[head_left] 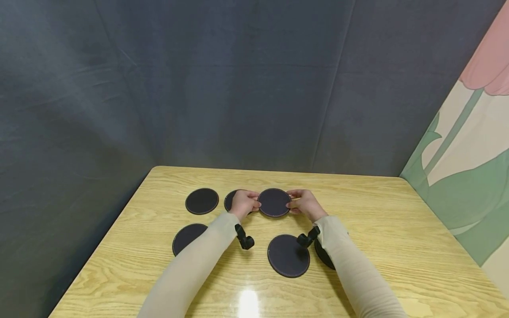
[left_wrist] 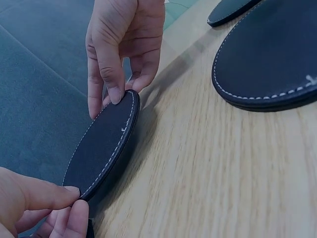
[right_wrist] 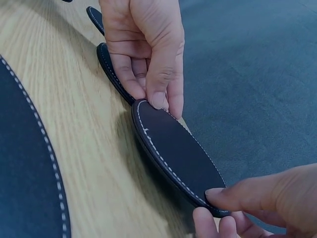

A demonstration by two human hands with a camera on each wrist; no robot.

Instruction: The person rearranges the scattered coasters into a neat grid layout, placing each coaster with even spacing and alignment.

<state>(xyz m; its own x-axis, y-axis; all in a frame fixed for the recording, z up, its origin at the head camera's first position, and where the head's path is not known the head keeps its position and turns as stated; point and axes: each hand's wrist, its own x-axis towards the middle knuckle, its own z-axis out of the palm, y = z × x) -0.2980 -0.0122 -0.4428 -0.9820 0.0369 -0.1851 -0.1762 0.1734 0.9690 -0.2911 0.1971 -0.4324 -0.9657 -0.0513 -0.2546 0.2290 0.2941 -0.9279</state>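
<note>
Between both hands is a round black coaster [head_left: 274,202] with pale stitching along its rim. My left hand [head_left: 244,204] pinches its left edge, and my right hand [head_left: 305,204] pinches the right edge, each with the thumb on top. In the right wrist view the held coaster [right_wrist: 176,148] is tilted above the wood, with a shadow under it. Another coaster [head_left: 229,201] lies partly hidden behind my left hand. Nearer to me, a larger-looking coaster [head_left: 288,256] lies flat below the held one.
A coaster [head_left: 202,201] lies at the back left of the wooden table [head_left: 366,212]. My left sleeve partly covers a coaster [head_left: 188,236]; my right sleeve partly covers another [head_left: 324,256]. A dark curtain [head_left: 246,88] hangs behind the table, and a flower-patterned wall [head_left: 469,176] stands at right.
</note>
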